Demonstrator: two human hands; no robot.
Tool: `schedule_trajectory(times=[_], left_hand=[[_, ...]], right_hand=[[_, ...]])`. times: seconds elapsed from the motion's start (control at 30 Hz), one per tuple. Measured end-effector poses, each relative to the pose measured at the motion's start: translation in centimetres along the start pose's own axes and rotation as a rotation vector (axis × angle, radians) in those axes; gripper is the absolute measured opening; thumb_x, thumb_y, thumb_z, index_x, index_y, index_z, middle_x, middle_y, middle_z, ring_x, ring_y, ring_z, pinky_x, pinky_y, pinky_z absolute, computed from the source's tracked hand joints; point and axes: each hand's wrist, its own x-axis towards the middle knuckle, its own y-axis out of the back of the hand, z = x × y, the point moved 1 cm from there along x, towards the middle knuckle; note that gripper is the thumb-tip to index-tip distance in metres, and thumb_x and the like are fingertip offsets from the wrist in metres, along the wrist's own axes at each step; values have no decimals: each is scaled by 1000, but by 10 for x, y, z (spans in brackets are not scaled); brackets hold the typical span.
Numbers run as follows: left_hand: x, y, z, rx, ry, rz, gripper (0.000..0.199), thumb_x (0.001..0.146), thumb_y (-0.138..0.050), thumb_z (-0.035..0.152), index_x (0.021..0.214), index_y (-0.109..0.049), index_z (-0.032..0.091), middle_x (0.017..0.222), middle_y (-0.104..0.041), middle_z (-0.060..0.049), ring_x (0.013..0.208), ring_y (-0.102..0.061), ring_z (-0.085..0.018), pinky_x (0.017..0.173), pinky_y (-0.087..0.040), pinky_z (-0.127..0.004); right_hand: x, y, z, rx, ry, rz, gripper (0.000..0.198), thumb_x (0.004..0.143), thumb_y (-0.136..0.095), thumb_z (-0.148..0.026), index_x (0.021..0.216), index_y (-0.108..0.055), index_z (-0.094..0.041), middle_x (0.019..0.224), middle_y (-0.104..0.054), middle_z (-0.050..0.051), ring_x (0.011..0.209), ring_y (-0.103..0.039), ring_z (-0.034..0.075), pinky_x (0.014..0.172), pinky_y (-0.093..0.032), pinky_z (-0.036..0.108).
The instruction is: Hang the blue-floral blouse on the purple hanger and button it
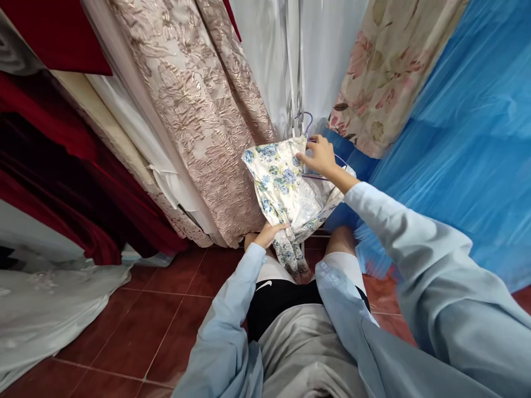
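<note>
A white dress with blue flowers (pixel 286 179) hangs in front of me on a purple hanger (pixel 309 119), whose hook shows above the neckline. My right hand (pixel 321 157) is closed at the dress's upper edge beside the hanger, thumb against the cloth. Lower down, my left hand (pixel 269 233) grips the left side of the dress, with its thumb lying over the fabric. The pale inside of the dress shows at the right, where the cloth gapes around the hanger. Its gathered lower part hangs between my knees.
Pink brocade gowns (pixel 199 110) hang close on the left, with dark red garments (pixel 83 166) beyond. A blue tulle gown (pixel 448 138) and a flowered cream one (pixel 373 83) hang on the right. White fabric (pixel 53 309) spreads over the red tiled floor (pixel 166 326).
</note>
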Motion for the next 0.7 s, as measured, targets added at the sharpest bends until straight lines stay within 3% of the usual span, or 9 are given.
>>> schedule_trajectory(times=[0.07, 0.17, 0.27, 0.33, 0.4, 0.47, 0.57, 0.7], left_hand=[[3, -5, -16, 6, 8, 49, 68, 50, -89, 21, 116, -71, 17, 112, -76, -11, 124, -62, -35, 113, -41, -49], [10, -14, -42, -91, 16, 162, 55, 54, -82, 18, 107, -72, 17, 105, -77, -9, 119, -64, -33, 109, -45, -45], [16, -21, -62, -145, 16, 217, 43, 55, -76, 19, 98, -73, 16, 99, -77, -8, 118, -64, -31, 108, -45, -42], [16, -25, -69, -157, 10, 221, 39, 56, -73, 19, 95, -72, 16, 99, -77, -8, 118, -64, -31, 107, -45, -41], [14, -28, -71, -163, 7, 222, 37, 57, -72, 19, 93, -72, 16, 100, -77, -8, 118, -64, -31, 106, -46, -40], [12, -28, -71, -162, 5, 230, 35, 56, -71, 18, 92, -72, 16, 101, -76, -8, 119, -64, -30, 107, -45, -39], [11, -27, -70, -160, 11, 248, 35, 58, -72, 16, 93, -71, 16, 100, -76, -7, 120, -63, -29, 108, -44, -38], [12, -31, -74, -172, 42, 255, 36, 59, -75, 17, 94, -70, 15, 97, -76, -7, 115, -66, -29, 106, -46, -39]], right_hand=[[-45, 3, -7, 67, 77, 162, 42, 90, -59, -55, 110, -64, -18, 141, -53, 18, 134, -45, 38, 112, -33, 57], [-134, -8, -19, 247, -5, 336, 35, 92, -56, -50, 115, -57, -23, 129, -56, 13, 127, -50, 31, 109, -39, 51], [-211, -42, -20, 465, -459, 419, 41, 86, -61, -51, 113, -48, -22, 106, -55, 10, 98, -59, 26, 92, -50, 43], [-235, -66, -11, 597, -718, 352, 45, 81, -64, -52, 107, -44, -21, 95, -54, 7, 82, -58, 23, 82, -52, 40], [-232, -79, 3, 647, -810, 318, 43, 81, -62, -52, 103, -43, -20, 89, -54, 5, 77, -58, 22, 77, -52, 38], [-208, -76, 23, 643, -800, 347, 39, 83, -60, -50, 102, -44, -20, 92, -57, 6, 83, -59, 23, 81, -51, 38], [-158, -52, 56, 550, -735, 452, 32, 84, -61, -46, 97, -49, -19, 99, -62, 9, 93, -59, 23, 87, -47, 37], [-106, -19, 84, 308, -647, 378, 17, 84, -58, -30, 73, -48, -22, 76, -61, 6, 72, -50, 19, 73, -40, 33]])
